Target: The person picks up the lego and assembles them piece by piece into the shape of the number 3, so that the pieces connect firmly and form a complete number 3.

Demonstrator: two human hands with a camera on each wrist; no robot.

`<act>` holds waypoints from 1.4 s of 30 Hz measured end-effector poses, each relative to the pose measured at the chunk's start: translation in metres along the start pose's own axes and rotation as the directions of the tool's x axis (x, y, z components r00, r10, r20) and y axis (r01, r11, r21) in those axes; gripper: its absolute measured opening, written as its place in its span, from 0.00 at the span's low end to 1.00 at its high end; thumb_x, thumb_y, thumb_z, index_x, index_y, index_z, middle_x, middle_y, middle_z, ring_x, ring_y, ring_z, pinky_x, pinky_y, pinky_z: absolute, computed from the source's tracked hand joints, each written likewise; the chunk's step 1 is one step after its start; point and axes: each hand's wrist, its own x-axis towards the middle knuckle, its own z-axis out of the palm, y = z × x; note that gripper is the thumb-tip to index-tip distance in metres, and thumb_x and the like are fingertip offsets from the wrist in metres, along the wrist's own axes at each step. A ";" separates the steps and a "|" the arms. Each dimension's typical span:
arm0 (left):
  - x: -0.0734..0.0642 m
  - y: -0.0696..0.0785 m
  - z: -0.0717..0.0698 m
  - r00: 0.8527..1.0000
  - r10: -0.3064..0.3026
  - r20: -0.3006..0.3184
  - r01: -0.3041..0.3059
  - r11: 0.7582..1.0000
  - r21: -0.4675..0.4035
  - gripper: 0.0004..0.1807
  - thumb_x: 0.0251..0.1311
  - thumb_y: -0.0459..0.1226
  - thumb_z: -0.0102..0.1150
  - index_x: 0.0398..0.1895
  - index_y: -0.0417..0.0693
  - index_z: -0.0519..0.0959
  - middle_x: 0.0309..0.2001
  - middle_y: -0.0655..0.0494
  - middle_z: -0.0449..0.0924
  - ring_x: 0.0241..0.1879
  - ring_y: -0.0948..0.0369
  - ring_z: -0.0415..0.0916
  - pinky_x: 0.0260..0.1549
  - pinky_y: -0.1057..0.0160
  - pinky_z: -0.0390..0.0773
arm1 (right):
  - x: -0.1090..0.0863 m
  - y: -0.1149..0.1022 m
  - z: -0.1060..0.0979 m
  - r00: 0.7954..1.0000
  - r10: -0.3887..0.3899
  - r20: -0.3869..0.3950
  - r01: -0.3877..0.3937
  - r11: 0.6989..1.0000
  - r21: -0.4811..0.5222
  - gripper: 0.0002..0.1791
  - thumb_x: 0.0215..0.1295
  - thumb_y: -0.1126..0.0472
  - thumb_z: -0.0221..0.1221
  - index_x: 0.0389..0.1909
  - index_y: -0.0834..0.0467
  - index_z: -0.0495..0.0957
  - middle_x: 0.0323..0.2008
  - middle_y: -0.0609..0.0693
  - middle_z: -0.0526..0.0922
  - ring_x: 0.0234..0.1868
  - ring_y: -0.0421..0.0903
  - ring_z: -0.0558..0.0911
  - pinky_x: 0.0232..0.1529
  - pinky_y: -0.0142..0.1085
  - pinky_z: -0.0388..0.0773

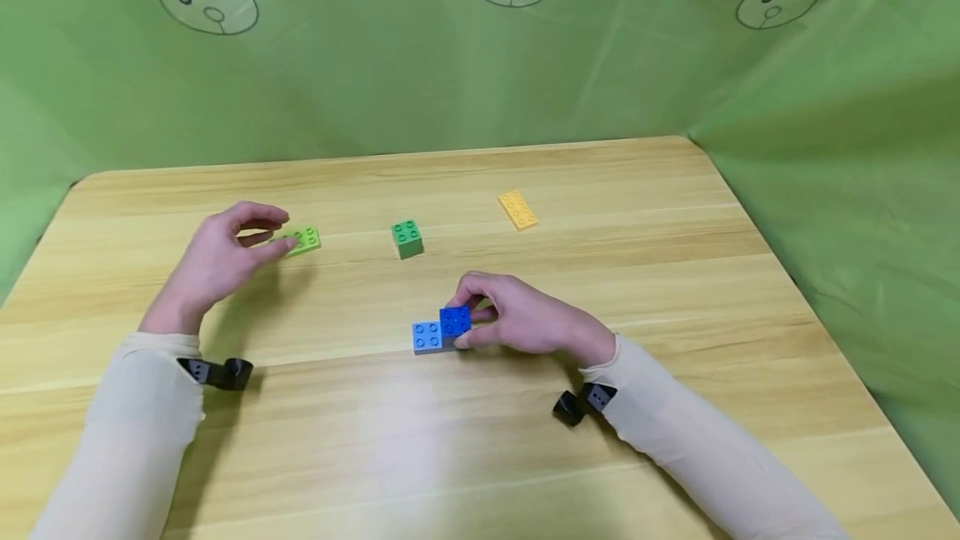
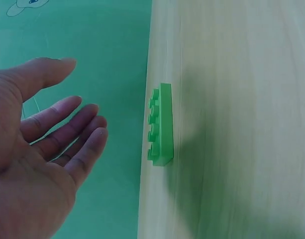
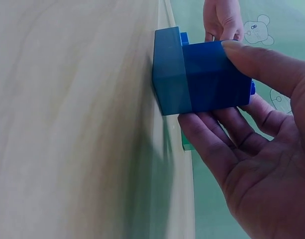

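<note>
My right hand [image 1: 525, 315] pinches a dark blue brick [image 1: 454, 321] between thumb and fingers. That brick sits on one half of a lighter blue brick [image 1: 427, 336], whose other studs show to the left. In the right wrist view, the dark blue brick [image 3: 217, 77] lies flush against the lighter blue brick [image 3: 170, 74], which is on the table side. My left hand [image 1: 232, 248] hovers with parted, bent fingers over a flat lime green brick [image 1: 306, 240]. The left wrist view shows a gap between the left hand [image 2: 48, 139] and the lime brick [image 2: 165, 124].
A small green brick [image 1: 407, 239] stands between the hands, farther back. Beyond it to the right lies a flat yellow-orange brick [image 1: 518, 210]. Green cloth [image 1: 420, 73] hangs behind the wooden table [image 1: 337, 457] and along its sides.
</note>
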 end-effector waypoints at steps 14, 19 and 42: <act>0.012 -0.017 -0.004 0.997 -0.063 0.038 0.060 0.995 0.074 0.30 0.64 0.41 0.64 0.64 0.36 0.68 0.64 0.38 0.67 0.64 0.40 0.64 0.60 0.44 0.69 | -0.003 0.001 0.000 1.000 0.022 -0.003 -0.022 1.000 0.002 0.15 0.59 0.62 0.70 0.43 0.57 0.75 0.48 0.49 0.78 0.51 0.45 0.78 0.54 0.35 0.77; 0.017 -0.023 -0.004 0.994 -0.086 0.065 0.076 0.988 0.134 0.32 0.64 0.40 0.64 0.66 0.34 0.66 0.64 0.33 0.65 0.62 0.37 0.65 0.59 0.42 0.69 | -0.001 0.000 0.000 1.000 0.002 -0.001 -0.002 1.000 -0.019 0.15 0.59 0.62 0.70 0.42 0.57 0.76 0.47 0.48 0.78 0.50 0.45 0.78 0.54 0.36 0.78; 0.033 -0.031 -0.006 0.984 -0.082 0.160 0.029 0.950 0.311 0.29 0.60 0.38 0.67 0.60 0.31 0.70 0.53 0.37 0.70 0.49 0.44 0.69 0.52 0.44 0.71 | 0.002 0.003 0.000 1.000 -0.018 0.013 0.018 1.000 0.011 0.15 0.58 0.62 0.71 0.42 0.57 0.75 0.46 0.49 0.78 0.49 0.46 0.77 0.53 0.36 0.78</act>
